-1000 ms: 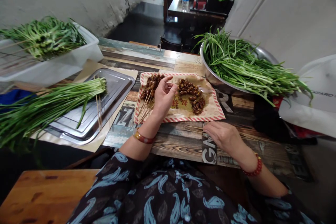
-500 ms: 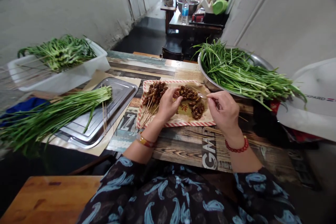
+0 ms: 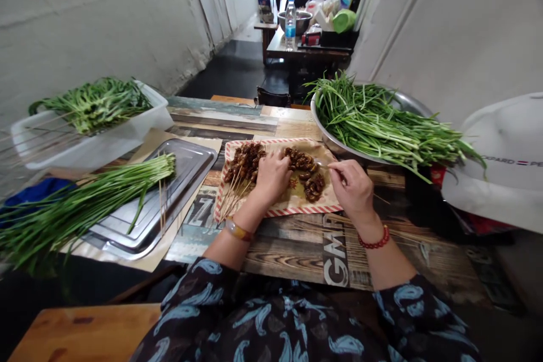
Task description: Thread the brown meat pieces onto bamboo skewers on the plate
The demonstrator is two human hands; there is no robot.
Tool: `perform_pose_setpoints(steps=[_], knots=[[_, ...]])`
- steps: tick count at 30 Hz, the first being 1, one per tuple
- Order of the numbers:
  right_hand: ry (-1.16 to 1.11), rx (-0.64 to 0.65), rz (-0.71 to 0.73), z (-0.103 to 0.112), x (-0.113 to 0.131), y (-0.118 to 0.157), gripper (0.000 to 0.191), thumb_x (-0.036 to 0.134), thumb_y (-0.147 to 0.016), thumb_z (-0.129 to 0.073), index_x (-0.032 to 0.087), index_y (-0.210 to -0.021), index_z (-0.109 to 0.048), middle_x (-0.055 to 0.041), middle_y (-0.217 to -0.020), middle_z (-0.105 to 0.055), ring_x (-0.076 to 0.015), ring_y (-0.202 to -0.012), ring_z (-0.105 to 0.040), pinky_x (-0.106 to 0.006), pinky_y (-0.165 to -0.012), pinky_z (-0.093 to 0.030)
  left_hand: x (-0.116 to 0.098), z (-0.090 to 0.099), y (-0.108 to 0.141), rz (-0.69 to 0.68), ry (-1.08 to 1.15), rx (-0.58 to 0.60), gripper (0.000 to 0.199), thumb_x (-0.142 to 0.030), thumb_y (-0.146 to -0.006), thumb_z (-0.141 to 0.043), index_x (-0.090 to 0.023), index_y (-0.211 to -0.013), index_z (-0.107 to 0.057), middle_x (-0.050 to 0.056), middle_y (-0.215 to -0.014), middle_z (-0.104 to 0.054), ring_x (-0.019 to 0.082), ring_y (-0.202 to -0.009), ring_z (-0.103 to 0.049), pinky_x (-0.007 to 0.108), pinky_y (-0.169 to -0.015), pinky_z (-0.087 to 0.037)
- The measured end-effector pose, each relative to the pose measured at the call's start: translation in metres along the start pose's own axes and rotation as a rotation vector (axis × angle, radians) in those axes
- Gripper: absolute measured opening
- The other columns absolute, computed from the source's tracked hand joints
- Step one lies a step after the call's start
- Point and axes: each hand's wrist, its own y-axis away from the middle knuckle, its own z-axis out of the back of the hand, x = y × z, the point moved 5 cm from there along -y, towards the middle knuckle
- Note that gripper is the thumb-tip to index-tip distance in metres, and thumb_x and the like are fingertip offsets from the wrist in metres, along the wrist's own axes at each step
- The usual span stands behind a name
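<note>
My left hand (image 3: 272, 174) reaches down over a tray (image 3: 275, 212) with a red-and-white striped rim. Its fingers are bent together among glossy brown pupa-like pieces (image 3: 300, 159), and the fingertips are hidden. On the tray's right side my right hand (image 3: 353, 182) is closed in a pinch around a thin, pale skewer (image 3: 323, 164), whose tip points left toward loose brown pieces (image 3: 313, 188). To the left of my left hand lies a pile of skewered brown pieces (image 3: 246, 161), with the bare ends of several skewers (image 3: 232, 195) pointing toward me.
At right stands a metal bowl (image 3: 319, 124) heaped with green chives (image 3: 386, 119). On the left, a chive bundle (image 3: 106, 198) lies across a metal tray (image 3: 199, 167), near a white bin (image 3: 155, 116) of skewered greens. Loose skewers (image 3: 309, 225) lie by the table's front edge.
My left hand has turned and lowered its fingers into the brown pieces. My right hand keeps its pinch at the tray's right side. The view has shifted slightly.
</note>
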Motion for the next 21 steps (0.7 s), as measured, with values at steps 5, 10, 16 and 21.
perform_pose_setpoints(steps=[5, 10, 16, 21], knots=[[-0.005, 0.04, 0.006, -0.007, -0.001, 0.003, 0.016, 0.02, -0.094, -0.05, 0.022, -0.097, -0.065, -0.0065, -0.094, -0.069, -0.0179, -0.089, -0.066, -0.03, -0.082, -0.053, 0.002, -0.006, -0.001, -0.027, -0.047, 0.011, 0.015, -0.025, -0.086, -0.056, -0.017, -0.094, -0.066, 0.016, -0.115, -0.06, 0.033, -0.11, -0.053, 0.045, -0.082, -0.043], [0.006, 0.073, 0.001, -0.009, -0.001, 0.005, 0.015, 0.022, -0.094, -0.051, 0.022, -0.097, -0.066, -0.0063, -0.094, -0.07, -0.0179, -0.09, -0.066, -0.03, -0.081, -0.053, 0.001, -0.007, 0.0, -0.022, -0.045, 0.019, 0.018, -0.017, -0.087, -0.049, -0.017, -0.094, -0.066, 0.016, -0.111, -0.062, 0.031, -0.106, -0.055, 0.043, -0.08, -0.043], [0.012, 0.065, -0.001, -0.006, 0.003, 0.004, 0.015, 0.022, -0.095, -0.051, 0.023, -0.096, -0.066, -0.0062, -0.093, -0.07, -0.0182, -0.089, -0.067, -0.03, -0.08, -0.054, 0.01, -0.004, 0.0, 0.013, 0.164, -0.068, 0.014, -0.014, -0.083, -0.052, -0.018, -0.091, -0.063, 0.014, -0.104, -0.064, 0.029, -0.102, -0.057, 0.043, -0.086, -0.044], [-0.007, 0.06, 0.01, -0.005, 0.005, 0.005, 0.014, 0.021, -0.094, -0.052, 0.023, -0.096, -0.066, -0.0058, -0.092, -0.069, -0.0174, -0.086, -0.067, -0.03, -0.079, -0.055, 0.028, -0.008, 0.002, 0.123, 0.94, -0.172, 0.011, -0.018, -0.079, -0.058, -0.017, -0.09, -0.059, 0.005, -0.084, -0.063, 0.018, -0.077, -0.06, 0.032, -0.073, -0.049]])
